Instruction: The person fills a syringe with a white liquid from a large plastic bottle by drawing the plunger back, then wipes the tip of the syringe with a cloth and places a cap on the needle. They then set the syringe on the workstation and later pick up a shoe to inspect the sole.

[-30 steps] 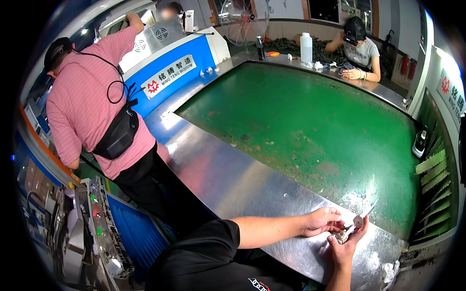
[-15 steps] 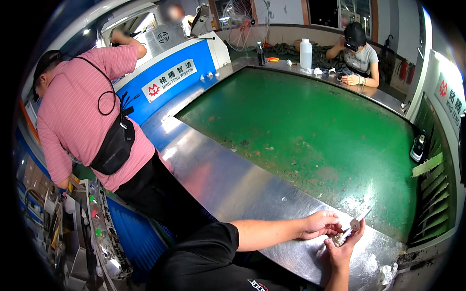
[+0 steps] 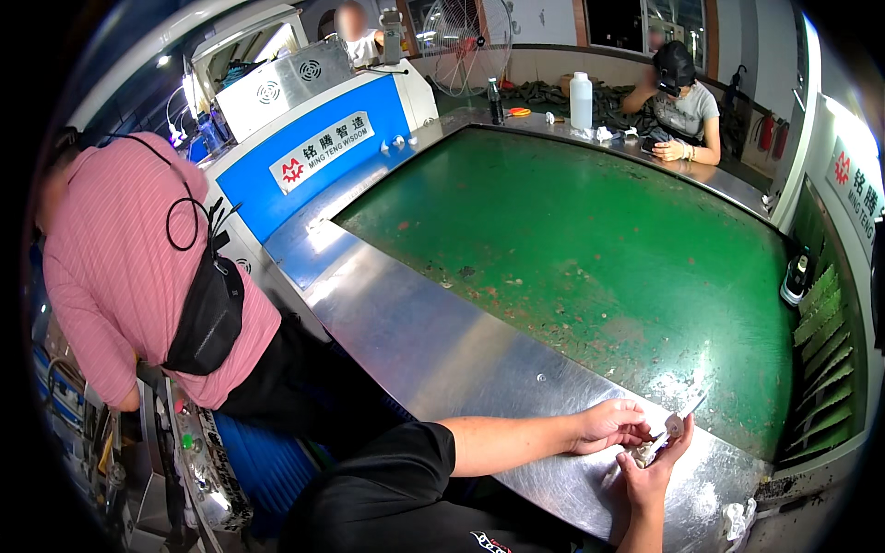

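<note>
My right hand (image 3: 653,472) is wrapped from below around a slim whitish stick-like thing (image 3: 656,446), whose pale tip points up and away over the table's metal border. A small brownish round piece (image 3: 675,426) sits against it by my fingertips. My left hand (image 3: 610,428) comes in from the left with its fingers curled and pinched, close beside that thing. What lies between the left fingertips is too small to make out. Both hands are over the near right part of the metal border (image 3: 442,359).
A green belt surface (image 3: 553,240) fills the table's middle. A white bottle (image 3: 581,101), a dark bottle (image 3: 495,101) and an orange-handled tool (image 3: 519,112) stand or lie at the far edge. A black device (image 3: 795,278) rests at right; crumpled white material (image 3: 737,521) lies near me. Co-workers are left and far right.
The co-worker in pink has shifted left and lowered a raised arm. Another person at the back has come more into view. My hands have hardly moved.
</note>
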Demonstrator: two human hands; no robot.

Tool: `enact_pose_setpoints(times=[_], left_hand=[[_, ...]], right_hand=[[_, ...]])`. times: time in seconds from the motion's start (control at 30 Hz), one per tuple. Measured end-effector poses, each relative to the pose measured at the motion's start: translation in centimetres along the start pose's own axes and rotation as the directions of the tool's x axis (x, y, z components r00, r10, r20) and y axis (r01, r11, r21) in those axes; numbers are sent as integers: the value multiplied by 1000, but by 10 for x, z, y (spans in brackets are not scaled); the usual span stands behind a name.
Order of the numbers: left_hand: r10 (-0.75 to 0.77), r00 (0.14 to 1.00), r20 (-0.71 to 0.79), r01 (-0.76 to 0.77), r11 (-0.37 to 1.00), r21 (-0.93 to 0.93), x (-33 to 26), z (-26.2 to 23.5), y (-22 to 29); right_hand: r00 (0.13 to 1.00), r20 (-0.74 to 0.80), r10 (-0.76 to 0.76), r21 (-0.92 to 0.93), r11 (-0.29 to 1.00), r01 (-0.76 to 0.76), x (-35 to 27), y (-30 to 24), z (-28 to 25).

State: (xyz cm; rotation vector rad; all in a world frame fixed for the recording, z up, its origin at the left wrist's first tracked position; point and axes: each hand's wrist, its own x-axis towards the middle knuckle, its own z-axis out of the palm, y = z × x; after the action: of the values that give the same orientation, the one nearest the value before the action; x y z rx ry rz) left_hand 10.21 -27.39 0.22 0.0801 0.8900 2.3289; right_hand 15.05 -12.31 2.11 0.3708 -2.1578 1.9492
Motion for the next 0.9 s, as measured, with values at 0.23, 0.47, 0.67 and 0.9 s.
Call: enact_pose_setpoints(times=[0.23,0.47,0.67,0.9], left_hand=[[2,1000,9,-2,1000,-10,0,-2,1],[2,1000,3,-2,1000,-16,-2,-5,2],[-2,1000,1,2,1000,-8,-4,-5,4],[-6,1000,5,6,1000,4,-4,-6,6]], right_hand=[[1000,-1,-3,7,1000,3,1,-4,3],[1000,0,-7,10,1000,7,0,0,5],[1000,2,-3,27,1000,3,0,-3,8],[1000,13,5,22,1000,-5,1,-1,9]])
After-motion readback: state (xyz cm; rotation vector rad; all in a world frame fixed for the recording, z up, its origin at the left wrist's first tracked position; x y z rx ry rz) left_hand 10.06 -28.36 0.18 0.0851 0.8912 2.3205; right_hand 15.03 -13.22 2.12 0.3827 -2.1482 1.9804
